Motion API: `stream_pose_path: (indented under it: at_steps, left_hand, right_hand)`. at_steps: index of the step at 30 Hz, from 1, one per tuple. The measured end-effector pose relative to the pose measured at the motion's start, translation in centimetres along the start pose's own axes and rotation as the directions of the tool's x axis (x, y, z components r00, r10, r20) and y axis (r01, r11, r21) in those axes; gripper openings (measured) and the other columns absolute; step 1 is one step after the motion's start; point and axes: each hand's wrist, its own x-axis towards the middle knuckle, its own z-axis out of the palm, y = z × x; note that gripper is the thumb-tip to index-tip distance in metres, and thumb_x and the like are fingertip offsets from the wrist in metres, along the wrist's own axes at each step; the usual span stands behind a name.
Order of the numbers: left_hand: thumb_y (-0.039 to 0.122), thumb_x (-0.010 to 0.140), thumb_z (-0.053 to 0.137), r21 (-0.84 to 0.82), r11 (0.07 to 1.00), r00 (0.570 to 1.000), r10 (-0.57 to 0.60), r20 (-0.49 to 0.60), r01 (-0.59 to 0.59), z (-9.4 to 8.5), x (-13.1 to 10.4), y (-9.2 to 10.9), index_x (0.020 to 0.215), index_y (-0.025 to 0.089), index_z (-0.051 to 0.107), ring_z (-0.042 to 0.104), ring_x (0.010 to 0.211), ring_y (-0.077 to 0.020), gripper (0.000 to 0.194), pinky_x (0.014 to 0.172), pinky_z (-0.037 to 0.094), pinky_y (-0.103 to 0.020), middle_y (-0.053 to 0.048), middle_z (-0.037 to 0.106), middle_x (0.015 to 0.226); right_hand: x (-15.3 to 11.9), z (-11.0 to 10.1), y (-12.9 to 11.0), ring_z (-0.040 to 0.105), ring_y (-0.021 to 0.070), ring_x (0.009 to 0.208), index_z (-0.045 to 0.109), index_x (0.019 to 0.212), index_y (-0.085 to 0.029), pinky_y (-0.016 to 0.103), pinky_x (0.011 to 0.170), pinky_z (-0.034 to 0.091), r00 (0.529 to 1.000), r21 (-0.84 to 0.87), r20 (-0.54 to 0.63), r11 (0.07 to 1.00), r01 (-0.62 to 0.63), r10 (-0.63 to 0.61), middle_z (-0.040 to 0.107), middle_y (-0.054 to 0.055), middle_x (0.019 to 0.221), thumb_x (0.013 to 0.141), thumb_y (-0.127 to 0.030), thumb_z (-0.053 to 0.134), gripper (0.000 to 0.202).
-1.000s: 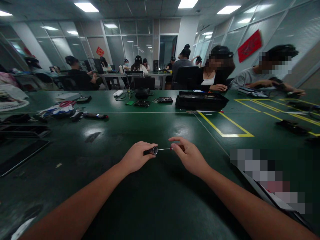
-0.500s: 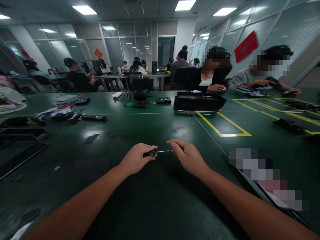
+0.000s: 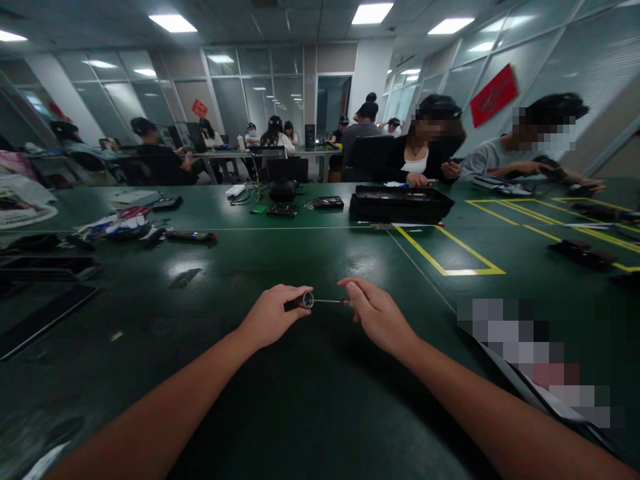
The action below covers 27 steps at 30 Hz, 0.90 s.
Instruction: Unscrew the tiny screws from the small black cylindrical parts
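My left hand (image 3: 273,315) is closed around a dark cylindrical part (image 3: 307,300) with a round, metallic-looking open end turned toward me. Opposite it, my right hand (image 3: 376,312) grips the handle of a thin screwdriver (image 3: 327,302); a bit of reddish handle shows by the fingertips. The shaft points left and its tip meets the rim of the cylinder or lies just at it; which one I cannot tell. Both hands are raised over the green tabletop (image 3: 310,393).
A black open box (image 3: 400,205) stands at the back, near circuit boards (image 3: 283,210). On the left lie a dark pen-shaped tool (image 3: 190,237), a cluttered pile (image 3: 123,225) and a flat black panel (image 3: 45,320). A co-worker (image 3: 425,153) sits across the table. Blurred papers lie at right.
The cylinder has turned slightly, showing more of its open end. My right hand's fingers have shifted on the screwdriver, and more of its handle shows. Across the table, a co-worker's hands have moved apart.
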Motion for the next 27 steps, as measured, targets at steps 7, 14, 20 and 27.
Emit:
stream_pose_path:
  at_steps: [7, 14, 20, 27]
  left_hand:
    - [0.023, 0.088, 0.071, -0.004, 1.0, 1.0, -0.024, 0.0, 0.024, 0.0, 0.0, 0.2, 0.13, 0.028, 0.065, 0.063, 0.104, -0.0216, 0.043, 0.092, 0.047, -0.036, -0.002, 0.072, 0.113]
    - [0.025, 0.088, 0.069, -0.016, 1.0, 1.0, -0.016, 0.019, 0.016, 0.2, 0.0, 0.2, 0.13, 0.029, 0.065, 0.062, 0.105, -0.0225, 0.042, 0.093, 0.047, -0.037, -0.003, 0.071, 0.114]
    - [0.024, 0.089, 0.069, -0.015, 1.0, 1.0, 0.0, 0.028, 0.001, 0.3, 0.0, 0.3, 0.13, 0.029, 0.065, 0.062, 0.106, -0.0227, 0.042, 0.094, 0.047, -0.038, -0.003, 0.071, 0.115]
    - [0.022, 0.089, 0.069, 0.001, 0.999, 0.999, 0.043, 0.0, -0.043, 0.4, 0.0, 0.6, 0.13, 0.028, 0.064, 0.062, 0.11, -0.0225, 0.041, 0.097, 0.047, -0.038, -0.003, 0.07, 0.119]
  right_hand:
    - [-0.4, 0.7, 0.6, 0.061, 0.0172, 0.071, 0.056, 0.113, -0.024, 0.03, 0.064, 0.046, 0.993, 0.143, -0.083, 0.985, 0.101, -0.089, 0.064, 0.0, 0.082, 0.097, -0.038, 0.051, 0.021]
    - [-0.3, 0.5, 0.2, 0.057, 0.0166, 0.068, 0.062, 0.093, -0.022, 0.03, 0.063, 0.046, 0.996, 0.214, -0.051, 0.974, 0.079, -0.069, 0.059, 0.0, 0.076, 0.098, -0.046, 0.049, 0.028]
    - [-0.3, 0.7, 0.5, 0.056, 0.0167, 0.069, 0.059, 0.101, -0.024, 0.03, 0.063, 0.045, 0.994, 0.252, -0.099, 0.966, 0.063, -0.039, 0.059, 0.0, 0.079, 0.099, -0.04, 0.045, 0.021]
    - [0.8, 1.0, 0.6, 0.059, 0.0173, 0.074, 0.062, 0.092, -0.021, 0.033, 0.072, 0.05, 0.981, 0.587, -0.147, 0.809, -0.014, 0.124, 0.065, 0.003, 0.082, 0.085, -0.045, 0.066, 0.026]
